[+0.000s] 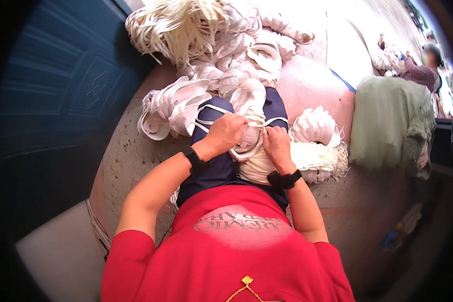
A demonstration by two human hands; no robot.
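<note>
A bundle of pale pink-white shoe pieces (247,98) lies between my knees, strung together in overlapping layers. My left hand (227,132) is closed at the bundle's left side, its fingers pinching a thin white cord (256,124) that crosses the bundle. Just to the right, my right hand (277,143) is closed with its fingertips on the same cord. Under my hands, a hank of cream-white strands (255,168) lies across my lap. How the cord runs beneath my fingers is hidden.
More shoe-piece bundles (173,108) pile up ahead and to the left, topped by loose cream strands (178,27). Another bundle (315,127) sits by my right knee. A full green sack (387,126) stands right, a dark blue panel (70,90) left. A person (425,70) sits far right.
</note>
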